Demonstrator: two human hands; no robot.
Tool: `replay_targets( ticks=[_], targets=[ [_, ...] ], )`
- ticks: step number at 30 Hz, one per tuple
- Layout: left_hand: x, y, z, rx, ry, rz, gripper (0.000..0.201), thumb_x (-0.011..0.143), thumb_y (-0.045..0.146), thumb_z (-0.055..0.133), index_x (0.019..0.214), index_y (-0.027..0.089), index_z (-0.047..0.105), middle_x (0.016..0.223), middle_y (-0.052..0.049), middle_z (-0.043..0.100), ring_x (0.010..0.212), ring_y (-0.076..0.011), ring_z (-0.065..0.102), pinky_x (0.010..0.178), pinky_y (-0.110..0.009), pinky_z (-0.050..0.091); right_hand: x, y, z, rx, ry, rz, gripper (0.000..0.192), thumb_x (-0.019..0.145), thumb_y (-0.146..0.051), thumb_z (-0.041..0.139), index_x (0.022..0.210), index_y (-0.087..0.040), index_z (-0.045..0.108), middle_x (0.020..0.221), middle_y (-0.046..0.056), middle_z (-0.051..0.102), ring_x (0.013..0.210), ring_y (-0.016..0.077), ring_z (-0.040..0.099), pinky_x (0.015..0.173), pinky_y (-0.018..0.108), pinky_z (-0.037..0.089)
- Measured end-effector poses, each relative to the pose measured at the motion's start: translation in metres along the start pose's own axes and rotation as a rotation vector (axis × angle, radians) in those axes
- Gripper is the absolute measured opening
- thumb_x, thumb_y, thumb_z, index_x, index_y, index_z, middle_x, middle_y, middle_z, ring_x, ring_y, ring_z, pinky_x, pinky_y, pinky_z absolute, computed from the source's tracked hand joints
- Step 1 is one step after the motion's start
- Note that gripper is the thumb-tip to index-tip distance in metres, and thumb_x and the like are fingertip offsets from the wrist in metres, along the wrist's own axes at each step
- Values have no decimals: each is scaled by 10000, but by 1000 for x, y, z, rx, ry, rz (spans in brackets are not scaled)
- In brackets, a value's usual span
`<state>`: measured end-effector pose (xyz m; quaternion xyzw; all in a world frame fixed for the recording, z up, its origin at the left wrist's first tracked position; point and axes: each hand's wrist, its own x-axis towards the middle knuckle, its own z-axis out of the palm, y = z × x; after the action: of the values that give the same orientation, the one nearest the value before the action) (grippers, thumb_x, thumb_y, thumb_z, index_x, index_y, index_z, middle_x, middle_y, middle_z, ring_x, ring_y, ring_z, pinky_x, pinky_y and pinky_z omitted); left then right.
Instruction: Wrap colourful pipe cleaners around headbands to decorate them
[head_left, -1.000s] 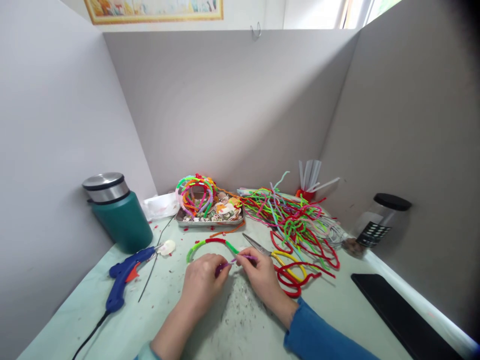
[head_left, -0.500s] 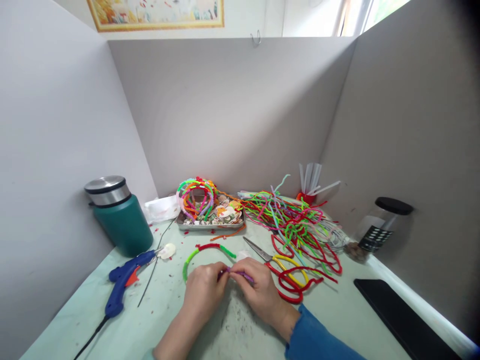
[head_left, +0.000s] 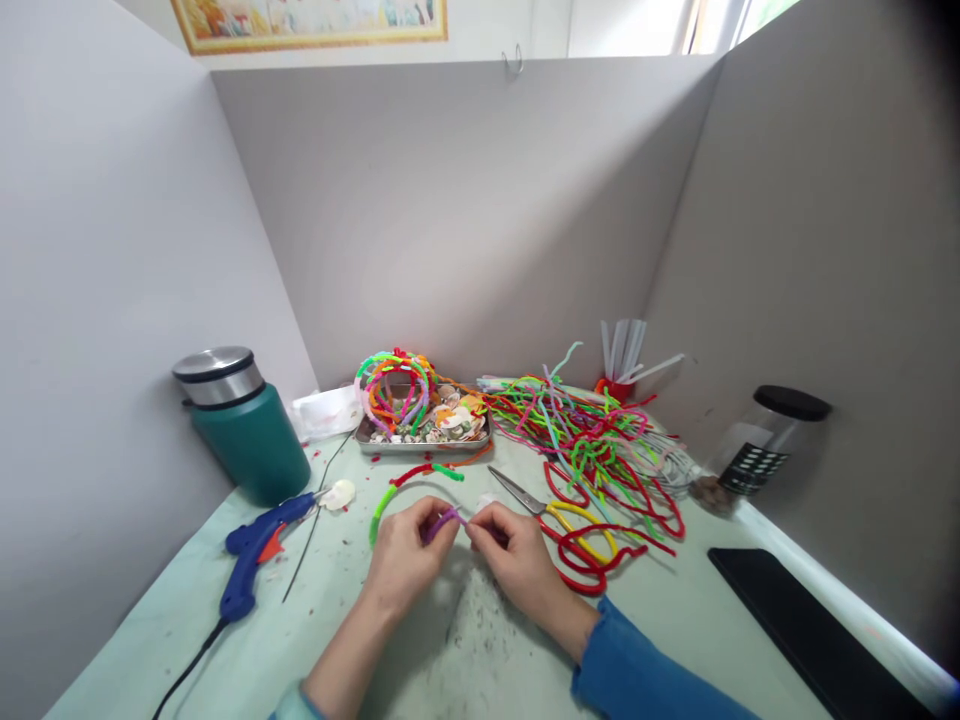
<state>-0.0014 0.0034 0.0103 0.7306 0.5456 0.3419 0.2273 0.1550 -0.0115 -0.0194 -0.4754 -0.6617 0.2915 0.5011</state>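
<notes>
The purple pipe cleaner (head_left: 441,524) is held over the table (head_left: 330,570), its body clamped between closed fingertips of the left hand (head_left: 407,555), its tip pinched by the right hand (head_left: 517,560). A green-and-red arc (head_left: 402,481) is positioned just beyond the left hand.

- Jar (head_left: 759,440): a black label (head_left: 752,468) bore rows of white marks, too small to read.
- Elsewhere: no legible text, number or brand was visible.

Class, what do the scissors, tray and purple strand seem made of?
Scissors: apparently metal blades, grey with a sheen; smooth yellow handle, probably plastic. Tray: likely metal, from its grey, gleaming rim. Purple strand: perhaps chenille, from its matte look.
</notes>
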Motion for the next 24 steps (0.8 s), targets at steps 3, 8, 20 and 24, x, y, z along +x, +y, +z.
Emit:
replay_targets(
  ticks=[3, 8, 20, 24],
  targets=[
    [-1, 1, 0, 31, 11, 3, 261, 772, 396, 521, 719, 169, 639, 550, 17, 563, 512, -119, 474, 491, -212, 338, 0, 0, 0, -22, -27, 2, 160, 817, -233, 532, 681, -178, 595, 591, -17, 587, 546, 120, 522, 536, 213, 387],
    [0, 1, -1, 100, 56, 16, 298, 803, 412, 493, 738, 177, 663, 558, 14, 584, 516, -116, 489, 510, -211, 345, 0, 2, -1, -21, -19, 10, 103, 809, -277, 571, 816, -181, 607, 686, -1, 617, 602, 134, 548, 561, 221, 398],
    [-4, -1, 3, 349, -37, 251, 242, 833, 259, 479, 706, 176, 668, 637, -30, 656, 565, -123, 556, 555, -214, 344, 4, 11, -1, -141, 101, -37, 108, 834, -205, 529, 752, -185, 597, 713, 13, 604, 665, 152, 544, 620, 241, 401],
    [-7, 2, 4, 441, -106, 265, 253, 837, 246, 472, 675, 186, 657, 651, -32, 658, 602, -135, 579, 570, -225, 330, 4, 10, -1, -139, 142, -66, 101, 830, -195, 531, 758, -181, 599, 716, 13, 604, 666, 151, 546, 620, 241, 402]
  ],
)
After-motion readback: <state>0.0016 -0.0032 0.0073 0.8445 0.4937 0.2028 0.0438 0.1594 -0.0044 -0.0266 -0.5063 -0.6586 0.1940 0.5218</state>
